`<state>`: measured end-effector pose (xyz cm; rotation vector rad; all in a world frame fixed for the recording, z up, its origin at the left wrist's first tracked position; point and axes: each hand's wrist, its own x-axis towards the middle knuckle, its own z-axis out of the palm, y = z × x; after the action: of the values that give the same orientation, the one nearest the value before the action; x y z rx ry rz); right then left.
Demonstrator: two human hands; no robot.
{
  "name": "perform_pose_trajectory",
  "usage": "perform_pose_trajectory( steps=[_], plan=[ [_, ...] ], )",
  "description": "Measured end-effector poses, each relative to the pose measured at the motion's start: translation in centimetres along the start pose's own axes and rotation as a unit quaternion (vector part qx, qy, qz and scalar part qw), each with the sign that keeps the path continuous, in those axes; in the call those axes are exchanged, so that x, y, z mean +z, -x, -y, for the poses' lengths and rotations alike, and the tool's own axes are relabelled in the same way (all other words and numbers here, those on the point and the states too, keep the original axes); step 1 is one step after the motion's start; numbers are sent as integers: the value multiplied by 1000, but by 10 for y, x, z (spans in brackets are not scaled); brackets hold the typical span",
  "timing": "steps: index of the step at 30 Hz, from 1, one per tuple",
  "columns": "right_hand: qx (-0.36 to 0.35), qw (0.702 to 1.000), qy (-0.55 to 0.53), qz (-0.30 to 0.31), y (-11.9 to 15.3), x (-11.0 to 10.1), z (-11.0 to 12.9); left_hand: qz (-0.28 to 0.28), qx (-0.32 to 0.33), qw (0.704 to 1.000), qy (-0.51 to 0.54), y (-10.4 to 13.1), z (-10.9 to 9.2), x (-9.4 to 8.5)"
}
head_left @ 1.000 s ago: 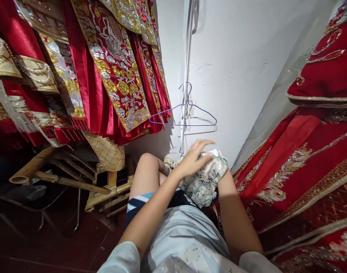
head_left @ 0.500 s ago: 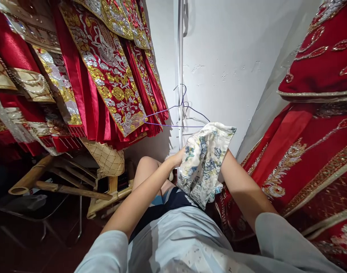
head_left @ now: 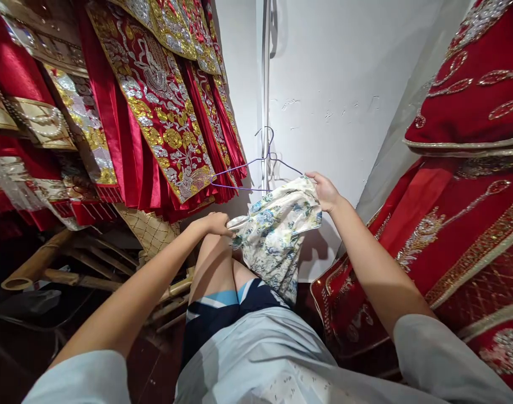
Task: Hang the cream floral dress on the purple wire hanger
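Observation:
A white garment with a blue and green floral print [head_left: 277,224] hangs between my two hands, in front of my lap. My left hand [head_left: 216,223] is closed on its left edge, low over my knee. At its upper right corner, my right hand [head_left: 325,191] pinches the cloth beside the hanger's right end. The thin purple wire hanger [head_left: 239,166] has its right shoulder going behind or into the garment; its left arm is bare. Its hook is up at a narrow vertical metal post [head_left: 265,73].
Red garments with gold and silver embroidery [head_left: 168,118] hang at the left, close to the hanger's left tip. More red beaded garments [head_left: 462,224] fill the right side. A bamboo frame [head_left: 58,275] stands low at the left. Behind the post is a white wall [head_left: 332,73].
My hands have moved apart, the left one out to the left. My right hand, earlier hidden under the cloth, now shows at its corner. The garment is spread wider.

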<state>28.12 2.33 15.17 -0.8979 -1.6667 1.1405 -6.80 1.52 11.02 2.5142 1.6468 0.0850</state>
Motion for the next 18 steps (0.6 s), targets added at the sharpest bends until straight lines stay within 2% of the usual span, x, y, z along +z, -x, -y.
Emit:
perform_pose_trajectory(
  steps=[3,6,9,12,15,18],
  plan=[
    [10,1000,-18,14,-8,-2,-8,-9,-13,1000,-10,14,18,-9],
    [-13,997,53,-57,-25,11,-23,-49,-22,998,-14,17,27,-23],
    [-27,991,74,-108,-48,25,-40,-105,-31,994,-12,10,32,-37],
    [5,988,98,-120,-64,32,-56,-151,-51,987,-8,-1,33,-47],
    [36,984,129,-117,-71,31,-66,-168,-67,983,4,-9,36,-53],
    [20,978,161,-134,-70,27,-71,-165,-74,983,20,-11,40,-57]
  ],
)
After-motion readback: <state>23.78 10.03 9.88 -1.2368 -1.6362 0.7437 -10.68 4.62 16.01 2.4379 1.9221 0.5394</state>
